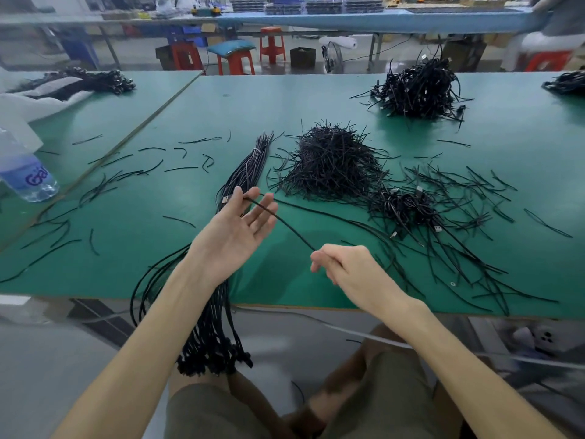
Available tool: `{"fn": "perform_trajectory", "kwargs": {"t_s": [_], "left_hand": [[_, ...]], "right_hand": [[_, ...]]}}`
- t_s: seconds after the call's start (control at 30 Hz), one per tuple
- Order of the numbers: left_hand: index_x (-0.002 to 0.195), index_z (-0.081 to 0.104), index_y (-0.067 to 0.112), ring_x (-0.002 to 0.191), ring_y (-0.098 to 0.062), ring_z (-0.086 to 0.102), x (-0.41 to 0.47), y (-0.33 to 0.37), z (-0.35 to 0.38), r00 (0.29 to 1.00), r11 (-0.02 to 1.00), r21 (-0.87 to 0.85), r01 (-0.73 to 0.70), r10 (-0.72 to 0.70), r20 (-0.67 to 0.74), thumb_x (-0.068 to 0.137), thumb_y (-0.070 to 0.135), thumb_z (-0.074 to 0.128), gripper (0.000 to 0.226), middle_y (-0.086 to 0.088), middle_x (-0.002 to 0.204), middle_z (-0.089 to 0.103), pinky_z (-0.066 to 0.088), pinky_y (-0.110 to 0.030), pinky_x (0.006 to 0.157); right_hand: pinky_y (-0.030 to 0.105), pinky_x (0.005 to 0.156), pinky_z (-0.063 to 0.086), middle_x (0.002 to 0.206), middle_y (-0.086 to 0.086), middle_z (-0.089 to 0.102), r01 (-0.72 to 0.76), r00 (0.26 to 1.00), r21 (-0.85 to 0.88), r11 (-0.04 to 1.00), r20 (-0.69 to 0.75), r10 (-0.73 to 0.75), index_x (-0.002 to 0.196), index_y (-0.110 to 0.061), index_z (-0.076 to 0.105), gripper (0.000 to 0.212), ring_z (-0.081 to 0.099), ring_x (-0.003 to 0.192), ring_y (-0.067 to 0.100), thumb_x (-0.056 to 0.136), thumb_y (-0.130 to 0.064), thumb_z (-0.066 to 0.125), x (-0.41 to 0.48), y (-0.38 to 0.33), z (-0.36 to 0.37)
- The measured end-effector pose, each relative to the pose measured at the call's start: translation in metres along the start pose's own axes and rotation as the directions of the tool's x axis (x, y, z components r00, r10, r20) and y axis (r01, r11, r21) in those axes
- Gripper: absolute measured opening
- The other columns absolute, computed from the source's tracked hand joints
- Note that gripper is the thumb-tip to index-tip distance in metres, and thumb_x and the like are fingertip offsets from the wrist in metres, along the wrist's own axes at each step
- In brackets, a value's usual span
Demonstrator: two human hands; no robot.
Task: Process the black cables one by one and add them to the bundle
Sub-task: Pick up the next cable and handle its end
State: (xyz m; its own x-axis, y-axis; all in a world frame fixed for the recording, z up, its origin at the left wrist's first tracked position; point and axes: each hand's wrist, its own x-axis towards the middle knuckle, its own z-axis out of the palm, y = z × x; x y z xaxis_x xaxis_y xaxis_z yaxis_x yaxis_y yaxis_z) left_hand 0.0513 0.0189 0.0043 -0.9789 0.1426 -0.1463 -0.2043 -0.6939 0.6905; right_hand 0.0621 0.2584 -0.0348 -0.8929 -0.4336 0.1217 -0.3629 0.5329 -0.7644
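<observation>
Mid-frame, a black cable [291, 228] stretches between the two: the left grip [235, 228], palm up, pinches its upper end, and the right grip [342, 267] curls round it. The bundle [250, 166] lies under the left wrist on the tabletop [190, 115].

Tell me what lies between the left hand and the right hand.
One black cable, stretched from left hand to right hand, over bare green table; the head view shows it.

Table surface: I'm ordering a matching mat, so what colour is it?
The table surface is plain green; the head view, the only one, shows it.
</observation>
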Motion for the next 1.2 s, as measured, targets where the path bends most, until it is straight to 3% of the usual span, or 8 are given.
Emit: {"fn": "perform_trajectory", "kwargs": {"t_s": [0.17, 0.27, 0.47, 0.6, 0.83, 0.97, 1.07, 1.2], "left_hand": [[0.081, 0.058, 0.021, 0.056, -0.008, 0.049, -0.007, -0.001, 0.013, 0.973, 0.984, -0.170, 0.057, -0.016, 0.231, 0.111, 0.042, 0.035, 0.044, 0.011, 0.068, 0.055, 0.052, -0.024, 0.068], [0.073, 0.053, 0.020, 0.048, -0.009, 0.035, -0.017, 0.006, 0.014, 0.913, 0.973, 0.231, -0.016, -0.080, 0.401, 0.110, 0.039, 0.037, 0.045, 0.009, 0.054, 0.043, 0.036, -0.024, 0.057], [0.111, 0.073, 0.001, 0.086, -0.026, 0.070, -0.020, -0.031, 0.032, 0.875, 0.311, 0.896, -0.317, -0.269, 0.402, 0.109, 0.022, 0.044, 0.036, -0.012, 0.103, 0.077, 0.053, -0.038, 0.084], [0.102, 0.075, 0.014, 0.108, -0.013, 0.068, -0.018, -0.063, 0.037, 0.985, 0.621, 0.765, -0.173, 0.100, 0.141, 0.101, 0.034, 0.049, 0.032, -0.004, 0.111, 0.075, 0.049, -0.023, 0.097], [0.136, 0.056, 0.000, 0.127, -0.023, 0.063, -0.013, -0.059, 0.051, 0.994, 0.997, -0.047, 0.058, -0.053, 0.100, 0.110, 0.037, 0.028, 0.052, -0.013, 0.139, 0.064, 0.049, -0.036, 0.105], [0.091, 0.061, 0.015, 0.051, -0.009, 0.051, -0.020, -0.032, 0.050, 0.990, 0.951, -0.293, 0.101, -0.068, 0.122, 0.110, 0.024, 0.038, 0.031, 0.008, 0.069, 0.056, 0.049, -0.023, 0.058], [0.070, 0.049, 0.021, 0.044, -0.008, 0.019, -0.024, -0.013, 0.041, 0.989, 0.980, 0.183, -0.073, 0.047, 0.143, 0.108, 0.037, 0.044, 0.041, 0.010, 0.055, 0.027, 0.017, -0.022, 0.047], [0.070, 0.065, 0.023, 0.049, -0.015, 0.056, -0.028, -0.019, 0.033, 0.929, 0.355, 0.863, -0.360, 0.053, 0.366, 0.106, 0.045, 0.044, 0.047, 0.004, 0.058, 0.062, 0.044, -0.025, 0.053]], "right_hand": [[0.032, 0.059, 0.041, 0.050, -0.009, 0.048, -0.010, 0.998, -0.074, 0.997, 0.056, 0.014, 0.062, -0.018, 0.054, 0.060, 0.040, 0.048, 0.008, 0.100, -0.062, 0.042, 0.000, 0.002, -0.003], [0.032, 0.056, 0.028, 0.051, -0.003, 0.031, -0.040, 0.996, -0.042, 0.998, -0.079, 0.036, 0.057, -0.012, 0.031, 0.068, 0.028, 0.049, 0.013, 0.098, -0.065, 0.044, 0.007, 0.002, -0.019], [0.026, 0.053, 0.023, 0.048, -0.005, 0.028, 0.009, 0.976, 0.308, 0.951, -0.209, 0.058, 0.048, -0.022, 0.029, 0.066, 0.024, 0.048, 0.013, 0.103, -0.053, 0.048, 0.019, -0.025, -0.024], [0.024, 0.052, 0.027, 0.047, -0.011, 0.039, 0.124, 0.950, 0.185, 0.975, -0.305, -0.063, 0.052, -0.022, 0.038, 0.060, 0.032, 0.049, 0.006, 0.105, -0.049, 0.045, 0.013, -0.044, -0.012], [0.019, 0.053, 0.030, 0.047, -0.009, 0.045, 0.132, 0.962, 0.164, 0.978, -0.260, -0.086, 0.053, -0.021, 0.043, 0.058, 0.039, 0.046, 0.007, 0.107, -0.043, 0.045, -0.005, -0.035, 0.018], [0.037, 0.050, 0.031, 0.048, 0.004, 0.037, 0.130, 0.969, 0.103, 0.986, -0.222, -0.105, 0.054, -0.011, 0.038, 0.068, 0.031, 0.047, 0.008, 0.103, -0.058, 0.042, -0.005, -0.032, 0.017], [0.041, 0.052, 0.034, 0.047, 0.005, 0.031, 0.089, 0.950, 0.048, 0.995, -0.304, -0.071, 0.053, -0.004, 0.031, 0.077, 0.028, 0.047, 0.014, 0.101, -0.063, 0.041, 0.010, -0.029, -0.008], [0.037, 0.052, 0.025, 0.046, -0.006, 0.021, 0.005, 0.905, -0.015, 1.000, -0.426, -0.011, 0.053, -0.017, 0.022, 0.067, 0.020, 0.048, 0.015, 0.105, -0.048, 0.049, 0.029, -0.029, -0.031]]}}
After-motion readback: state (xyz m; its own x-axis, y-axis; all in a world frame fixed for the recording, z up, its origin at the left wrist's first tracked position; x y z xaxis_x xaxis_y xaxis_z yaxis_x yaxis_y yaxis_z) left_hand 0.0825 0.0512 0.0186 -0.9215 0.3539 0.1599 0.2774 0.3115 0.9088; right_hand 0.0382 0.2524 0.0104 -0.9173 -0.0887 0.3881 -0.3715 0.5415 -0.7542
